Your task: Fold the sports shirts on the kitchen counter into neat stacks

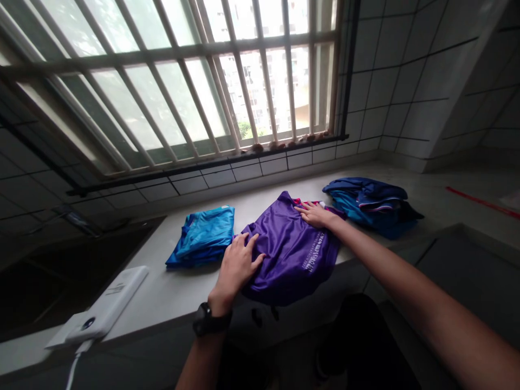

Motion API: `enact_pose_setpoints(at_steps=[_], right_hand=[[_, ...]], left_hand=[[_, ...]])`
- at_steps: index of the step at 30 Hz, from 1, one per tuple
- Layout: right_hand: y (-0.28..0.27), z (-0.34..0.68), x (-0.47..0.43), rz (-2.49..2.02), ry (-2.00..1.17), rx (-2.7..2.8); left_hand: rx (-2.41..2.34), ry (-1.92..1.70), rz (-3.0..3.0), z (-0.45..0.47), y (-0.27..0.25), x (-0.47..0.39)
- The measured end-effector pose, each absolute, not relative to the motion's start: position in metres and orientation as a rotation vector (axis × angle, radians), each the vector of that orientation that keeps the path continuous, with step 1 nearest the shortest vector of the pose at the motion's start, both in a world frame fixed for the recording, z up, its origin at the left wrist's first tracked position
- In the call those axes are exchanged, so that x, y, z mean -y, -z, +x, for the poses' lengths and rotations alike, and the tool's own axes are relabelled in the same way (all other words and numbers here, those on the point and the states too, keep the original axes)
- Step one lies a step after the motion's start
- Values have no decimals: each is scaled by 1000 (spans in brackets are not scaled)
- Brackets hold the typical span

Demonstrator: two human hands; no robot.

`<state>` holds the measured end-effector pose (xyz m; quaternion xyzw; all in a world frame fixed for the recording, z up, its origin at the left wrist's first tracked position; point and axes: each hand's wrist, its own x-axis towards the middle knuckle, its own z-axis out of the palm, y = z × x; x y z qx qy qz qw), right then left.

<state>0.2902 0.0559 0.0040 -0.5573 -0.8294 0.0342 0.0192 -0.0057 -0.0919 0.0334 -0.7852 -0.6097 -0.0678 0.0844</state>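
Barred window (182, 97): fills the upper left and upper middle of the frame, bright, with pale buildings and a little greenery beyond the bars.
Tiled wall (368, 76): white tiles with dark joints, dim in the upper right and running under the sill.
Counter (166, 303): pale, crossing the frame from lower left to right of centre, with a dark area at its far left too dim to make out.
Purple garment (280, 244): centre of the frame, on the counter, its lower part hanging over the front edge; creased, with white print on its right side. Red and pink cloth shows at its top edge.
Left hand (238, 264): palm down on the garment's left edge, fingers spread and thumb held apart; whether it pinches any cloth I cannot tell. Black watch (207, 320) on the wrist.
Right hand (314, 214): flat on the garment's upper right, fingers stretched out, touching the cloth near the red and pink part, with no grip visible.
Blue folded clothes (207, 235): left of centre, in a neat stack just beside the left hand.
Navy and teal pile (368, 203): right of centre, looser, behind the right forearm.
White device (116, 300): lower left, on the counter, a white cable (72, 371) running from its near end.
Red strip (483, 202): far right.
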Motion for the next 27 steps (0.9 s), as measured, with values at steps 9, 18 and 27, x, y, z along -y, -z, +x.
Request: enact_pose_setpoints(at_steps=[9,18,27], right_hand=[[-6,296,-112,-1642,-135,2647],[-36,238,-89,-1981,3,2367],[-16,230,-48,-2321,-326,1971]], left_hand=[[1912,-8,-2212,-1,-28,115],[1755,210,-2305,-2,-40,95],[1690,366,-2413,-13,24,80]])
